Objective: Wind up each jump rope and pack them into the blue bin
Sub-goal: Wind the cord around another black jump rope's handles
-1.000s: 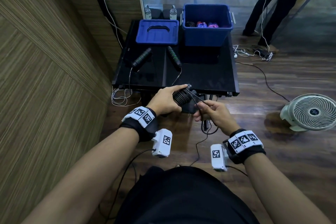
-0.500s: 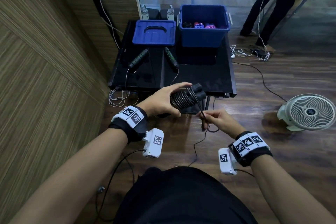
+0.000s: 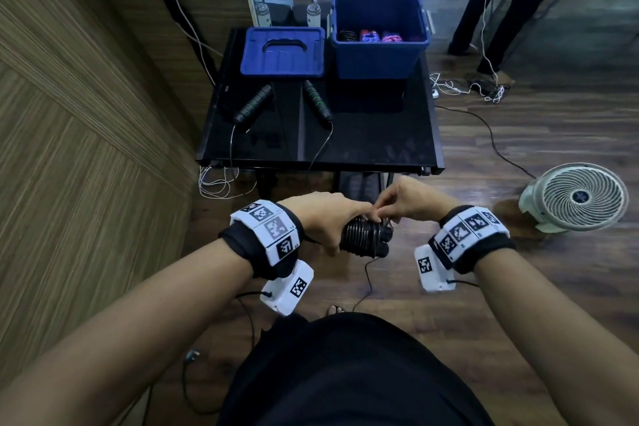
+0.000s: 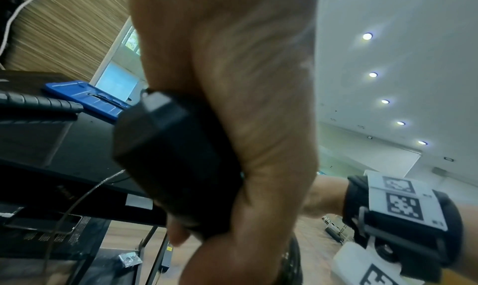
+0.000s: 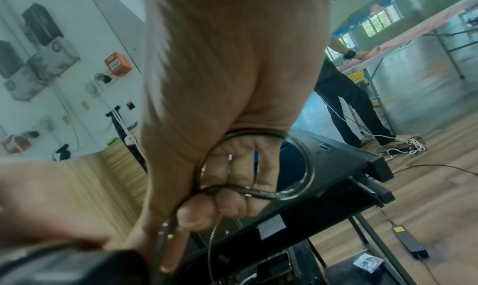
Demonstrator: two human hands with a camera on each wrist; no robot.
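Holding the wound jump rope (image 3: pixel 363 239) in front of the bench's (image 3: pixel 363 142) near edge, my left hand (image 3: pixel 328 218) wraps its handles, the fingers curled round them. My right hand (image 3: pixel 411 201) pinches a loop of its cord (image 5: pixel 297 166) at the top of the bundle. The blue bin (image 3: pixel 378 52) stands at the far right corner, with wound ropes inside. Another jump rope (image 3: pixel 287 104) lies unwound near the lid (image 3: pixel 283 52).

Both hands together at waist height: left hand (image 3: pixel 326 218) gripping, right hand (image 3: pixel 411 199) pinching.
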